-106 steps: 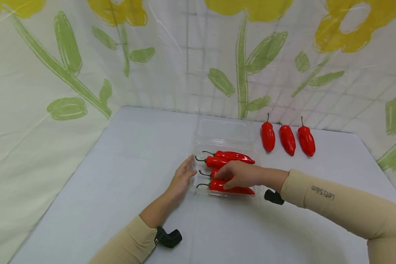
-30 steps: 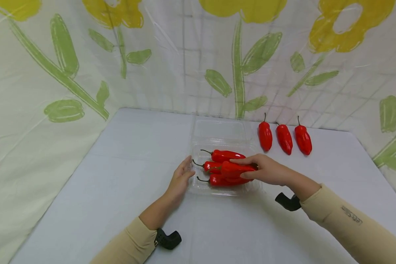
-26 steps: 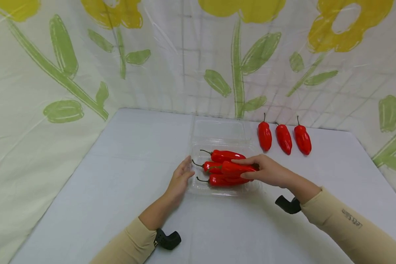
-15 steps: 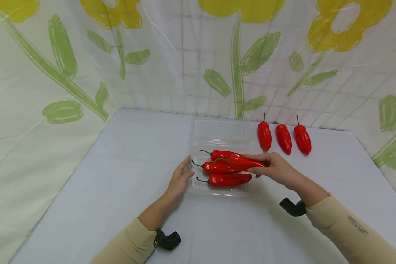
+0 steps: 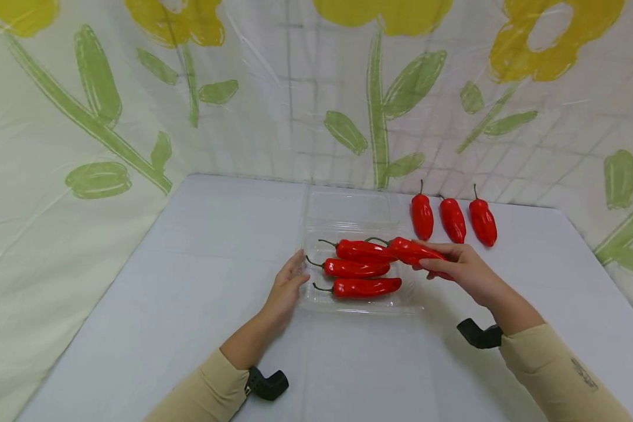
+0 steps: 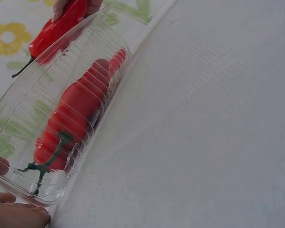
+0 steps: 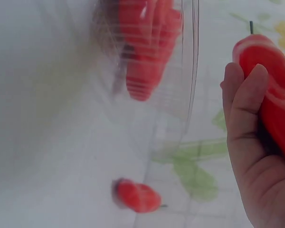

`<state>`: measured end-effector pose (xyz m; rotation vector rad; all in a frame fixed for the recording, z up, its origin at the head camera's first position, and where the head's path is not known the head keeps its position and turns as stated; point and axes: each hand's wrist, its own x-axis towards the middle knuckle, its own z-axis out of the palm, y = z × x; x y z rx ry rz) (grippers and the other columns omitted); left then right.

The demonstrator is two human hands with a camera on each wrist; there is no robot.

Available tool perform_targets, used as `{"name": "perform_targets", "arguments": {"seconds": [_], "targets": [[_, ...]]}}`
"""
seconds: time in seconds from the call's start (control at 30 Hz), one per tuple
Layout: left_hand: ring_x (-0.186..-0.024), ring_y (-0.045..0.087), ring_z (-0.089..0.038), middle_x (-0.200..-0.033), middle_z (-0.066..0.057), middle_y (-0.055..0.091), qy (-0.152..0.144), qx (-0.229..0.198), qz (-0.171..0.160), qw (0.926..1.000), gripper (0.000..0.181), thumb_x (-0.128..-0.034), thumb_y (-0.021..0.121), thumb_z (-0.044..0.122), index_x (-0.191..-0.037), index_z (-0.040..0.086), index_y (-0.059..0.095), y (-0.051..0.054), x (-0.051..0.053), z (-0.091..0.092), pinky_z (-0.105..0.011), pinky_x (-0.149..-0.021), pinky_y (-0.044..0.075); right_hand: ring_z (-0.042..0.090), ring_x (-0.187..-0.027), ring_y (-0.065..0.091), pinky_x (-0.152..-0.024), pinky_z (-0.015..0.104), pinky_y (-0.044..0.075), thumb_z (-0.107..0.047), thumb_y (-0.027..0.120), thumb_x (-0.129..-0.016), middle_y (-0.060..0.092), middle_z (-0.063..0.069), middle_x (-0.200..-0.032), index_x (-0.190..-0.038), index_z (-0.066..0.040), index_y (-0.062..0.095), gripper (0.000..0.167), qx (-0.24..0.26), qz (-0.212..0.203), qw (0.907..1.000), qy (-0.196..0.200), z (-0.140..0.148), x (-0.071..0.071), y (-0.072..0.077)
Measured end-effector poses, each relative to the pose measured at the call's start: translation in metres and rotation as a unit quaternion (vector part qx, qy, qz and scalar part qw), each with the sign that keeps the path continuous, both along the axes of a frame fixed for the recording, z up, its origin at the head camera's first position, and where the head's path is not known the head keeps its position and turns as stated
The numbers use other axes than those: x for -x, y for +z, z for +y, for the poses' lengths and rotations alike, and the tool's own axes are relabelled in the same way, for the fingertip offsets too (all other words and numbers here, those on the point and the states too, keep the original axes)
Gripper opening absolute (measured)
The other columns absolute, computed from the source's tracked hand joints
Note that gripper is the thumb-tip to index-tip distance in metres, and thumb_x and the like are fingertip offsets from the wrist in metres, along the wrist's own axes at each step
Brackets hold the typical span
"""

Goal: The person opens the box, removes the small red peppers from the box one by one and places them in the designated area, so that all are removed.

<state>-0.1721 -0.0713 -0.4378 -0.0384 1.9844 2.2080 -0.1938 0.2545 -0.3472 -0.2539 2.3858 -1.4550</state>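
In the head view, the right hand (image 5: 456, 264) grips a red chili pepper (image 5: 408, 251) around its tapered end, the green stem pointing left. The pepper is raised above the right side of a clear plastic clamshell box (image 5: 408, 302). Inside the box lie three more red peppers in rows: a back one (image 5: 361, 251), a middle one (image 5: 350, 268) and a front one (image 5: 366, 288). The left hand (image 5: 285, 293) rests against the box's left side with fairly straight fingers. In the left wrist view, its fingers (image 6: 19, 214) touch the box's corner.
Three red peppers stand in a row at the back right: a left one (image 5: 422, 217), a middle one (image 5: 452, 218) and a right one (image 5: 483, 221). The box's lid (image 5: 348, 206) lies folded back. Behind the white table (image 5: 216, 234) hangs a flowered sheet (image 5: 274, 117).
The right hand has taken the pepper up from among the others and moved it right and back. The peppers left in the box have shifted apart. The left hand stays at the box's left side.
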Motion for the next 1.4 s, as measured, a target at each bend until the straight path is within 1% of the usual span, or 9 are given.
{"name": "perform_targets", "arguments": {"seconds": [0.27,0.47,0.7,0.9,1.0,1.07,1.17,1.27,1.4], "targets": [[-0.144,0.014,-0.030,-0.155,-0.017,0.019,0.000,0.001,-0.001,1.0000,0.058,-0.0911,0.038,0.000,-0.147,0.000,0.021,-0.001,0.000,0.000,-0.046,-0.117,0.012,0.010,-0.087,0.063,-0.080,0.027,0.053,-0.032,0.057,-0.091,0.068,-0.019,-0.093,-0.139,-0.007,0.042,0.056,0.008,-0.003,0.9991,-0.041,0.015,0.001,-0.004],[-0.145,0.013,-0.029,-0.155,-0.016,0.018,-0.003,0.001,0.000,1.0000,0.058,-0.0910,0.037,0.000,-0.147,0.000,0.020,0.000,0.000,-0.001,-0.045,-0.117,0.012,0.007,-0.088,0.063,-0.078,0.021,0.053,-0.028,0.055,-0.092,0.070,-0.016,-0.094,-0.138,-0.011,0.046,0.050,0.053,0.000,0.9971,-0.055,0.025,0.000,-0.002],[-0.144,0.013,-0.029,-0.155,-0.016,0.018,-0.005,0.006,-0.003,1.0000,0.058,-0.0912,0.037,0.000,-0.147,0.001,0.020,0.000,0.000,0.000,-0.046,-0.117,0.012,0.005,-0.091,0.064,-0.076,0.018,0.054,-0.019,0.055,-0.093,0.069,-0.012,-0.101,-0.133,-0.016,0.053,0.041,0.178,-0.016,0.9807,-0.080,0.036,0.003,-0.004],[-0.145,0.012,-0.029,-0.155,-0.016,0.018,-0.005,0.007,-0.002,1.0000,0.058,-0.0914,0.036,0.000,-0.147,0.001,0.020,0.001,-0.001,0.000,-0.047,-0.117,0.012,0.003,-0.092,0.064,-0.077,0.018,0.055,-0.021,0.056,-0.092,0.059,-0.012,-0.111,-0.138,-0.016,0.047,0.047,0.219,-0.044,0.9682,-0.113,0.050,0.009,-0.007],[-0.145,0.013,-0.028,-0.155,-0.015,0.018,-0.004,0.006,-0.006,1.0000,0.058,-0.0913,0.037,0.000,-0.147,0.002,0.020,0.001,0.000,0.000,-0.046,-0.117,0.012,0.001,-0.098,0.057,-0.076,0.019,0.055,-0.023,0.058,-0.090,0.048,-0.012,-0.115,-0.143,-0.018,0.039,0.057,0.238,-0.073,0.9569,-0.150,0.058,0.015,-0.008],[-0.145,0.012,-0.029,-0.155,-0.016,0.018,-0.005,0.004,-0.004,1.0000,0.058,-0.0912,0.036,0.000,-0.147,0.001,0.020,0.000,0.001,0.000,-0.047,-0.117,0.012,0.003,-0.104,0.047,-0.076,0.019,0.055,-0.025,0.059,-0.089,0.042,-0.013,-0.116,-0.146,-0.020,0.032,0.064,0.258,-0.096,0.9439,-0.183,0.065,0.020,-0.008],[-0.145,0.012,-0.029,-0.155,-0.015,0.018,-0.005,0.002,-0.008,1.0000,0.058,-0.0911,0.037,0.000,-0.147,0.001,0.020,0.000,0.000,0.000,-0.046,-0.117,0.012,0.011,-0.107,0.035,-0.076,0.021,0.055,-0.028,0.060,-0.089,0.037,-0.014,-0.116,-0.150,-0.022,0.019,0.074,0.294,-0.127,0.9196,-0.227,0.075,0.026,-0.008],[-0.145,0.012,-0.029,-0.155,-0.016,0.018,-0.006,0.002,-0.008,0.9999,0.059,-0.0911,0.036,0.000,-0.147,0.001,0.020,0.000,0.000,0.000,-0.047,-0.117,0.012,0.012,-0.111,0.039,-0.079,0.022,0.055,-0.030,0.059,-0.089,0.035,-0.014,-0.117,-0.150,-0.026,0.011,0.077,0.326,-0.147,0.9000,-0.250,0.085,0.033,-0.009],[-0.145,0.013,-0.030,-0.155,-0.016,0.019,-0.006,0.004,-0.007,1.0000,0.058,-0.0914,0.037,0.000,-0.147,0.002,0.020,0.001,0.000,0.000,-0.048,-0.117,0.012,0.013,-0.116,0.039,-0.083,0.024,0.054,-0.029,0.058,-0.090,0.033,-0.014,-0.118,-0.146,-0.031,0.007,0.076,0.356,-0.157,0.8812,-0.269,0.097,0.040,-0.009]]}}
